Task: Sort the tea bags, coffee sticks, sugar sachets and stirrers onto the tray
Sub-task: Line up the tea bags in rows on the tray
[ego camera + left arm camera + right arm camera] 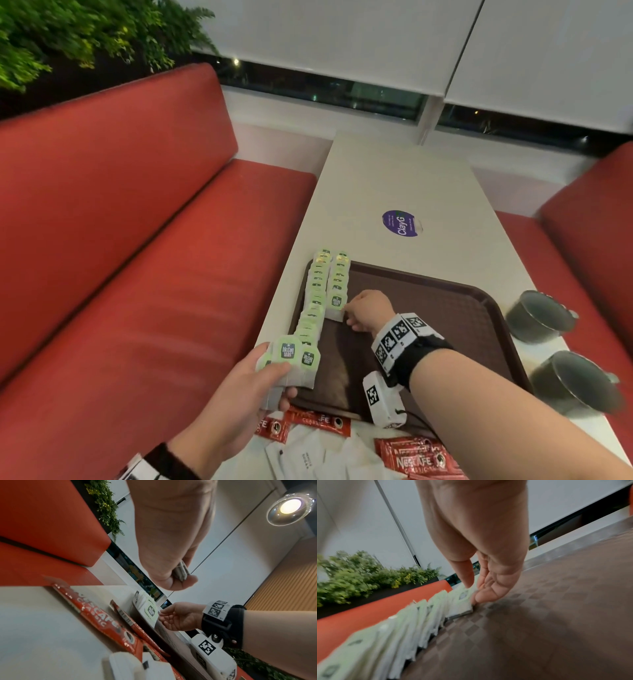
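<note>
The tea-bag step is judged to be in hand. Two overlapping rows of green-tagged tea bags are laid along the left side of the brown tray. The near end bag of the shorter, right-hand row is touched by the right hand, its fingers loosely curled, with thumb and fingertips at the bag's edge. A small stack of tea bags is pinched between thumb and fingers of the left hand at the tray's near left corner. Nescafé coffee sticks and white sugar sachets are left on the table at the near edge. Next, another bag is probably to be taken from the stack and overlapped onto the shorter row without disturbing it.
</note>
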The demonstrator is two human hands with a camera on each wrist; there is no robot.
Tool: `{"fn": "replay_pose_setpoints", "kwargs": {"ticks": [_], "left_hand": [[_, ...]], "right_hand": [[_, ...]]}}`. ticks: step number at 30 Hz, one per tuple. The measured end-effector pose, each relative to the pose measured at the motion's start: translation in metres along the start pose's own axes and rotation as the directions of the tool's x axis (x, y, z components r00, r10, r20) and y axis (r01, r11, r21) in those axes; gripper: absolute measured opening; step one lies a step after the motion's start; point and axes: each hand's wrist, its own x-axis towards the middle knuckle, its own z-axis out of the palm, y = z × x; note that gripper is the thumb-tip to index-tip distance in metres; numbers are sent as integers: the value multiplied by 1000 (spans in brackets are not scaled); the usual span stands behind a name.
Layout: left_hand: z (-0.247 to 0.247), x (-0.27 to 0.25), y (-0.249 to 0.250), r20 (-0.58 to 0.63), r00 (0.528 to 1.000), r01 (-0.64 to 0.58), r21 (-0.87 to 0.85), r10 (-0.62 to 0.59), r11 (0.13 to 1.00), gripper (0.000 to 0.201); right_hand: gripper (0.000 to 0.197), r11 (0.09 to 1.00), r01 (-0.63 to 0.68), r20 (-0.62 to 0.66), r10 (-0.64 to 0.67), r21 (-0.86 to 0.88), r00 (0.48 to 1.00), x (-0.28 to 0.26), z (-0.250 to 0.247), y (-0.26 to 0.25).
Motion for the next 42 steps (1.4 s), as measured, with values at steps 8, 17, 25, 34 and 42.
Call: {"fn": "replay_pose_setpoints", "kwargs": {"ticks": [8, 17, 25, 34, 42], "left_hand": [[10, 4, 2, 39, 999, -17, 19, 16, 1000, 28], [26, 11, -2, 2, 998, -68, 65, 68, 996, 21], [5, 5, 1, -99, 994, -47, -94, 38, 994, 26], [-4, -4, -1, -100, 994, -61, -89, 52, 994, 25], [1, -5, 2, -96, 995, -26, -76, 19, 997, 22]], "right_hand": [[12, 927, 347, 299, -374, 143, 878, -80, 7, 26], [25, 890, 224, 262, -344, 396, 902, -93, 19, 39], [16, 960, 251, -17, -251, 122, 968, -30, -6, 22], [19, 996, 83, 4, -83, 41, 997, 8, 12, 14], [6, 972, 225, -180, -234, -71, 956, -5, 5, 17]]}}
